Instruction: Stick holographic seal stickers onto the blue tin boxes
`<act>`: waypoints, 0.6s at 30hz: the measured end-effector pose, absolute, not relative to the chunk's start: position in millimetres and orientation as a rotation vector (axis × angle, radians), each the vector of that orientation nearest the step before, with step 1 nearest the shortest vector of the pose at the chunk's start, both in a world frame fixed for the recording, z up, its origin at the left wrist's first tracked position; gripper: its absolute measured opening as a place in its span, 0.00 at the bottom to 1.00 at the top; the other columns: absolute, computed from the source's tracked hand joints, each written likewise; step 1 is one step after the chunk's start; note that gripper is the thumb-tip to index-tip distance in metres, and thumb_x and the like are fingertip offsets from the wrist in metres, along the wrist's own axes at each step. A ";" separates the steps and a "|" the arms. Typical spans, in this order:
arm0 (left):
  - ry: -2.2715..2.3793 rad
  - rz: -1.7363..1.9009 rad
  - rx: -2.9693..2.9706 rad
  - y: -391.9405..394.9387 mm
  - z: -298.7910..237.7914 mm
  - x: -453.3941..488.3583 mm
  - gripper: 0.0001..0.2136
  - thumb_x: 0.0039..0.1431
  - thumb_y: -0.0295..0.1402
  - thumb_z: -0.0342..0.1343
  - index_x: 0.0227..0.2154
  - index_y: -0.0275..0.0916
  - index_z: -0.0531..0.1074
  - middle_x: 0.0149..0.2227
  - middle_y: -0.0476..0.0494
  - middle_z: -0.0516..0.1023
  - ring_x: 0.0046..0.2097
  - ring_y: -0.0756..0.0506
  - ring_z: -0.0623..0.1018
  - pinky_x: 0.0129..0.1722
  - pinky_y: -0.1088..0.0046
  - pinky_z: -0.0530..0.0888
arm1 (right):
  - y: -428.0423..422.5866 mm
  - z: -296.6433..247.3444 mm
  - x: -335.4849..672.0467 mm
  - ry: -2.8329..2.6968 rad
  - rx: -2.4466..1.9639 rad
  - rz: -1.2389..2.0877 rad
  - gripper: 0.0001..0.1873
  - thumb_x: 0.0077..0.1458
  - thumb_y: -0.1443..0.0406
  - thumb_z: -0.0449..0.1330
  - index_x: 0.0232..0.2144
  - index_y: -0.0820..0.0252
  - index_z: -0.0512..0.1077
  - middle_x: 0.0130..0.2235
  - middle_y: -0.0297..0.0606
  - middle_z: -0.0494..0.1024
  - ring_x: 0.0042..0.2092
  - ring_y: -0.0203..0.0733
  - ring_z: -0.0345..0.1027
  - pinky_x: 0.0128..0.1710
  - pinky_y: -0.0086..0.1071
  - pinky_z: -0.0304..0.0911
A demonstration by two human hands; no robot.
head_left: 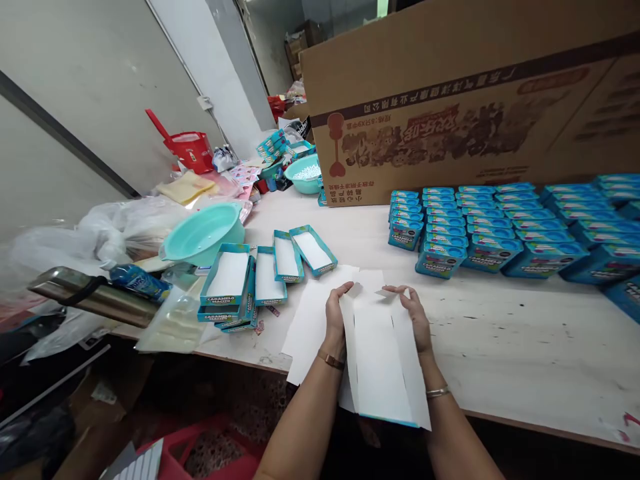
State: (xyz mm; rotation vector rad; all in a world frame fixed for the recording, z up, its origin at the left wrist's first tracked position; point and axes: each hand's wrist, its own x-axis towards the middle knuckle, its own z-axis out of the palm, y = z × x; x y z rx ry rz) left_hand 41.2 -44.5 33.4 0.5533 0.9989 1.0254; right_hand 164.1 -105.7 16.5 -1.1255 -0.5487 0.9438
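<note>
Between my two hands is a part-folded cardboard box blank (380, 360), its white inner face up and a blue strip showing at its near edge. My left hand (339, 313) grips its left side near the far corner, where a small flap stands bent. On the other side my right hand (414, 317) pinches the far right corner by another small flap. Under the blank, more white sheets (305, 320) lie on the table, partly hidden. Left of my hands sit several folded blue trays (314, 250) with white insides, some stacked.
Rows of stacked blue boxes (487, 247) stand on the right of the table (500, 347), before a large brown carton (450, 127). Further left are a turquoise basin (205, 233), a steel flask (95, 293), a bottle (137, 280) and plastic bags (110, 233).
</note>
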 end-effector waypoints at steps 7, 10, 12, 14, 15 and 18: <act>1.050 1.098 0.924 -50.7 23.3 52.5 0.05 0.46 0.34 0.58 0.24 0.38 0.76 0.26 0.45 0.78 0.36 0.43 0.77 0.43 0.67 0.70 | -99.1 1.7 155.4 -0.725 -1.403 0.772 0.23 0.49 0.50 0.61 0.44 0.54 0.66 0.44 0.40 0.72 0.49 0.48 0.66 0.53 0.42 0.60; 1.063 1.290 0.876 -52.9 17.4 56.7 0.12 0.49 0.35 0.60 0.38 0.38 0.74 0.34 0.46 0.78 0.36 0.46 0.77 0.42 0.71 0.70 | -99.6 -2.0 157.4 -0.684 -1.423 0.719 0.32 0.52 0.49 0.57 0.55 0.53 0.59 0.55 0.44 0.67 0.54 0.49 0.65 0.54 0.42 0.60; 1.075 1.405 0.845 -52.1 14.5 56.3 0.18 0.51 0.35 0.62 0.46 0.39 0.71 0.41 0.44 0.78 0.36 0.48 0.77 0.40 0.72 0.71 | -99.9 -1.7 159.3 -0.726 -1.398 0.772 0.29 0.54 0.48 0.55 0.54 0.54 0.62 0.57 0.45 0.68 0.56 0.50 0.65 0.55 0.43 0.61; 1.056 1.358 0.875 -48.7 13.6 53.5 0.18 0.53 0.36 0.62 0.47 0.39 0.71 0.43 0.42 0.78 0.39 0.46 0.78 0.42 0.71 0.72 | -99.9 -0.2 160.5 -0.809 -1.363 0.841 0.24 0.57 0.46 0.52 0.48 0.54 0.66 0.54 0.45 0.72 0.56 0.52 0.66 0.55 0.44 0.61; 1.025 1.290 0.908 -46.2 13.9 51.7 0.17 0.55 0.37 0.61 0.46 0.39 0.72 0.43 0.40 0.79 0.43 0.44 0.79 0.46 0.69 0.72 | -99.6 0.7 161.1 -0.843 -1.355 0.858 0.23 0.57 0.45 0.51 0.44 0.54 0.67 0.53 0.45 0.74 0.57 0.52 0.66 0.56 0.45 0.62; 0.913 1.132 0.993 -38.1 16.2 46.9 0.12 0.56 0.36 0.61 0.43 0.39 0.77 0.48 0.38 0.81 0.55 0.40 0.76 0.58 0.64 0.68 | -97.5 3.3 165.2 -0.930 -1.365 0.876 0.23 0.56 0.41 0.51 0.37 0.52 0.67 0.53 0.45 0.76 0.61 0.53 0.62 0.58 0.47 0.59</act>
